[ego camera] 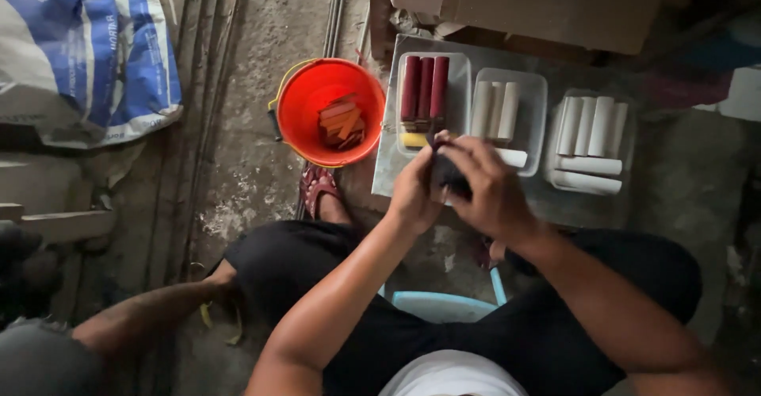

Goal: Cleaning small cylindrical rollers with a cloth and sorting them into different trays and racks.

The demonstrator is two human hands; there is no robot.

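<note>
Just right of the frame's centre, the left hand (pixel 414 196) and the right hand (pixel 490 194) meet over the near edge of a grey slab worktop (pixel 386 170). Both close their fingers around a small dark object (pixel 449 176) held between them; it is mostly hidden, so its kind cannot be told. A thin dark tip pokes out above the fingers toward the top of the frame, which suggests its long axis runs away from the person, though this is uncertain.

Directly beyond the hands stands a clear tray (pixel 464 87) holding three dark red cylinders (pixel 425 88) lying side by side, long axes pointing toward the top of the frame. To its right are two more clear trays with white cylinders (pixel 495 109), most lying the same way, a few crosswise at the near end. Left of the worktop, an orange bucket (pixel 309 99) on the concrete floor holds reddish-brown pieces (pixel 342 123). A blue and white sack (pixel 87 51) lies in the upper left.
</note>
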